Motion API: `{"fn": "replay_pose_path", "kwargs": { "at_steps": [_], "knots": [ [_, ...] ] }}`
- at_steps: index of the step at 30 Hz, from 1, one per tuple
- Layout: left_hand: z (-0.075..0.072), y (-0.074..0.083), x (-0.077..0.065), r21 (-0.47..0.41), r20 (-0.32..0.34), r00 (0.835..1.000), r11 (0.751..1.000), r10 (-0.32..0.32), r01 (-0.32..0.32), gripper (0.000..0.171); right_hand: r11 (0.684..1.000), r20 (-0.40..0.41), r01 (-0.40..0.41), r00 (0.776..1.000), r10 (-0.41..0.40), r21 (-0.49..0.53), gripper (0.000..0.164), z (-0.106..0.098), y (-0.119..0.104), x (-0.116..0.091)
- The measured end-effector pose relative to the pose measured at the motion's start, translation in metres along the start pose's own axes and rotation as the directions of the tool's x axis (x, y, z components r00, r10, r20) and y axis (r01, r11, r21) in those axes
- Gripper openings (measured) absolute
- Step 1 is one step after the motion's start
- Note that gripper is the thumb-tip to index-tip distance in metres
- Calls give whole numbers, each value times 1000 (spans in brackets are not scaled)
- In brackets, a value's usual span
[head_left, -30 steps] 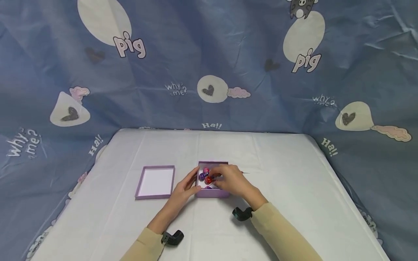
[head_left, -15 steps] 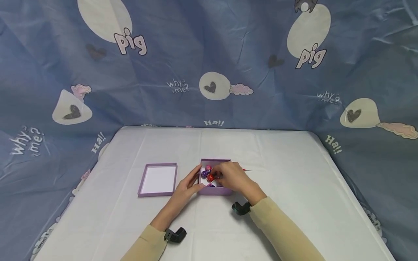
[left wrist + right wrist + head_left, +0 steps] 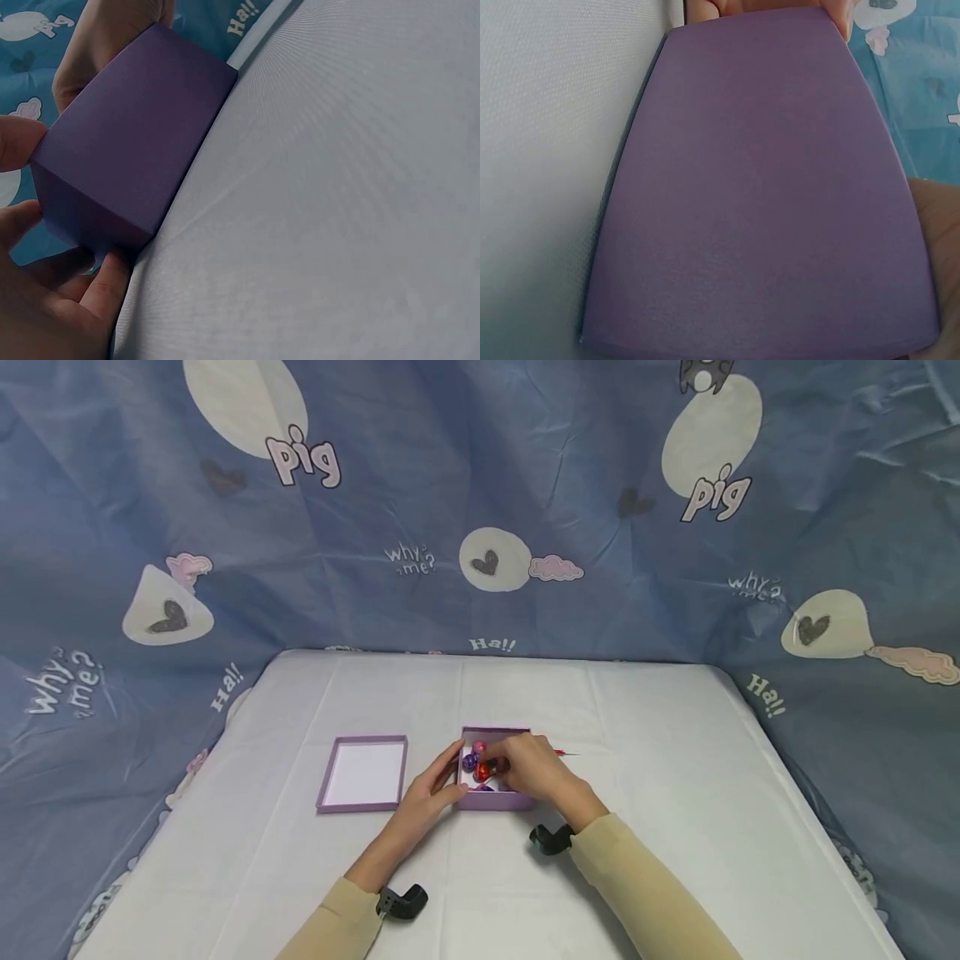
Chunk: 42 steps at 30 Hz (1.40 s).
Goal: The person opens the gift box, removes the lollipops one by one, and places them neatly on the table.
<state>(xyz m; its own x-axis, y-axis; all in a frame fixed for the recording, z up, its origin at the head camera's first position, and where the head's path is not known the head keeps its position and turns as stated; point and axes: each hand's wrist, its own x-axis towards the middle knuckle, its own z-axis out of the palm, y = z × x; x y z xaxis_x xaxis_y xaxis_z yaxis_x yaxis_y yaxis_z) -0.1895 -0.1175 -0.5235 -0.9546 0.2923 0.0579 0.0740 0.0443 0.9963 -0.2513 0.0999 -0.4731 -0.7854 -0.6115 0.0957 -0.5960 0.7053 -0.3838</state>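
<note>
An open purple box (image 3: 495, 801) with a white inside holds several round candies in shiny wrappers, among them a pink candy (image 3: 479, 747) and a purple candy (image 3: 470, 762). My left hand (image 3: 429, 791) grips the box's near left corner, thumb at the front rim and fingers along the left side. Reaching in over the right wall, my right hand (image 3: 528, 767) has its curled fingertips at a red wrapped candy (image 3: 482, 772). The hand covers the right part of the box's inside. Both wrist views show the box's outer walls, which hide the candies.
A shallow purple lid (image 3: 363, 774), white inside, lies to the left of the box. A small red thing with a thin pointed end (image 3: 562, 752) shows just past my right hand. White cloth covers the table, and a blue printed sheet (image 3: 420, 610) hangs behind it.
My right fingers have shifted slightly within the box, around the red candy. My left hand keeps its place on the box, and the head view has tilted a little.
</note>
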Motion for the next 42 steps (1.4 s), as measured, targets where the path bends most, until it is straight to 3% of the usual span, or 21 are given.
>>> {"fn": "replay_pose_path", "kwargs": {
  "at_steps": [12,17,22,28,34,42],
  "knots": [
    [1,-1,5,-16,10,999,999,44,-44,68,1000,0,-15,1000,15,28,42,-2,3,2],
    [1,-2,2,-4,10,999,999,37,-37,68,996,-21,-18,1000,20,91,39,3,6,-1],
    [1,-3,-1,18,4,1000,999,29,-29,68,990,-35,-6,999,11,143,25,7,8,-3],
    [2,-3,-2,27,0,1000,999,25,-25,69,991,-61,-16,998,24,133,8,7,7,-3],
    [1,-2,-2,31,1,1000,999,30,-30,69,990,-111,14,994,1,139,7,7,4,-1],
    [-1,-5,0,38,8,999,999,35,-36,69,980,-100,-18,994,39,200,7,9,3,1]
  ]
}}
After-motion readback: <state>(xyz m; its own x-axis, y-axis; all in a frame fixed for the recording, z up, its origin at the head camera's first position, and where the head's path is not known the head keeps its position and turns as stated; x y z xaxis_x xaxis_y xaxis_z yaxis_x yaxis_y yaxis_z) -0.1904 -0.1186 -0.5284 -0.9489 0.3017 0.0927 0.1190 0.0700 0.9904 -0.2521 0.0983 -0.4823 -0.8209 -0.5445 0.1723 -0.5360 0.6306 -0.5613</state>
